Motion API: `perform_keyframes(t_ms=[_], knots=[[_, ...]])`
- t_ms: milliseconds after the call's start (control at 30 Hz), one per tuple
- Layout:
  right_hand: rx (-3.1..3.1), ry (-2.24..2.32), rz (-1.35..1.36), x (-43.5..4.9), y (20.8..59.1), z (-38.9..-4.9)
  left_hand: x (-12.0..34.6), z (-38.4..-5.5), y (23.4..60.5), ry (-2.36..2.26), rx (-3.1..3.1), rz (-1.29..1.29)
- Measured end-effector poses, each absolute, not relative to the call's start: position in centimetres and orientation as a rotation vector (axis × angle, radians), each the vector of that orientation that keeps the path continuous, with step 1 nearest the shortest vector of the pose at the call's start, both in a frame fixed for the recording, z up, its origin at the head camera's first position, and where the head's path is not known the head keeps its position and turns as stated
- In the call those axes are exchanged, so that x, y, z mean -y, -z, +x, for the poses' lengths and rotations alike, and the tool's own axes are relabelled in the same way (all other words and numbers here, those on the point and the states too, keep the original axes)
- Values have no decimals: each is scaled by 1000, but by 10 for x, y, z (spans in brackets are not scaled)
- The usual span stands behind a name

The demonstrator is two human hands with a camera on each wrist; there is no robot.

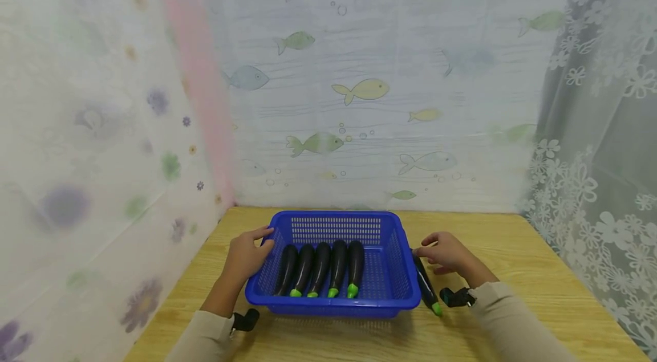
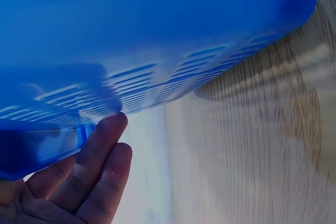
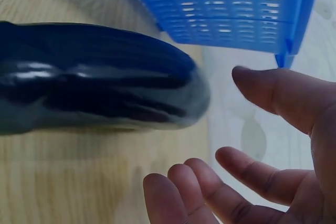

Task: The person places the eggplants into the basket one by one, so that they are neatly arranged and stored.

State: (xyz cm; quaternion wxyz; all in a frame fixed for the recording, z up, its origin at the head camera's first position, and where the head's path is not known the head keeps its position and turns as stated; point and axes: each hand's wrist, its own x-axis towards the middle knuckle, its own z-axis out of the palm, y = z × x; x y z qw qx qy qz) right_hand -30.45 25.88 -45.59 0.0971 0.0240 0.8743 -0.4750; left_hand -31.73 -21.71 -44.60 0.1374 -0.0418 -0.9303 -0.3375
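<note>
A blue plastic basket point(image 1: 395, 293) stands on the wooden table and holds several dark purple eggplants point(image 1: 320, 268) lying side by side, green stems toward me. My left hand point(image 1: 263, 241) rests against the basket's left wall; in the left wrist view its straight fingers point(image 2: 107, 145) touch the slotted wall point(image 2: 157, 30). One more eggplant point(image 1: 426, 287) lies on the table just right of the basket. My right hand point(image 1: 425, 249) hovers over that eggplant's far end, fingers loosely spread and holding nothing. In the right wrist view the eggplant point(image 3: 105, 77) lies apart from the fingers point(image 3: 262, 90).
The table point(image 1: 539, 271) is enclosed by translucent curtains: flowers on the left, fish at the back, lace on the right. Bare wood point(image 2: 252, 145) lies around the basket on both sides and in front. Black wrist devices point(image 1: 454, 296) sit on both sleeves.
</note>
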Motion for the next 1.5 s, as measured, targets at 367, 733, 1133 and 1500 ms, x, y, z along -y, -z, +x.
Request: perform_keyframes(t_ms=[367,733,1133,1500], knots=[[-2631,1341,121,-253,472,-307,220,-317,449,1023,2682,-103],[-2605,1377,156,-247,469,-303,220,-317,448,1022,2668,-102],[-2572,1442,170,-261,463,-303,219,-317,449,1011,2669,-98],[-2527,1530,124,-278,447,-300,215,-318,448,1012,2671,-75]])
